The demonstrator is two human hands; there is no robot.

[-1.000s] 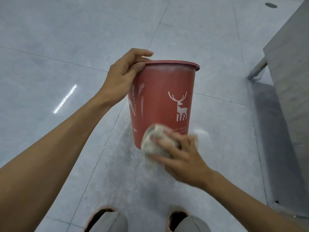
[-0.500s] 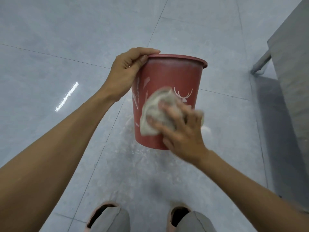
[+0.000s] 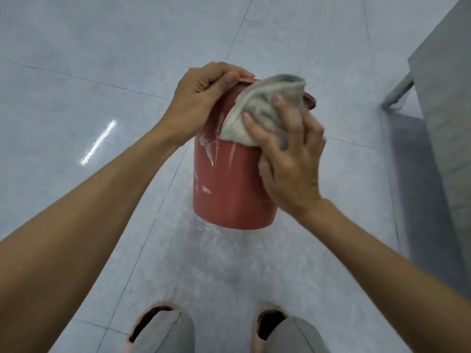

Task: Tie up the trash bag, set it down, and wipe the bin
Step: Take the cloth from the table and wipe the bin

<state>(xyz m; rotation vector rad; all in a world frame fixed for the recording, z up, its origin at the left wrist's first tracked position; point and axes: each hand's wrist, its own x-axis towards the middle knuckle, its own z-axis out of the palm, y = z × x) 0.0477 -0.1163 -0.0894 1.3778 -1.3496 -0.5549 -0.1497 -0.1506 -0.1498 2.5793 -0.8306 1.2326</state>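
Observation:
A red plastic bin (image 3: 229, 189) with white printed marks hangs above the floor, upright. My left hand (image 3: 201, 100) grips its rim on the left side, fingers curled over the edge. My right hand (image 3: 290, 154) holds a grey cloth (image 3: 265, 110) and presses it against the upper part of the bin's near wall, up at the rim. The cloth covers most of the rim and hides the inside of the bin. No trash bag is in view.
Grey floor tiles (image 3: 102, 72) spread all around. A grey cabinet or bench (image 3: 448, 103) with a metal leg (image 3: 397, 93) stands at the right. My two feet in slippers (image 3: 158, 327) show at the bottom edge, right below the bin.
My right hand has slid the cloth up the bin's side from the base to the rim. The bin has turned so the deer print no longer shows. My left hand keeps its grip.

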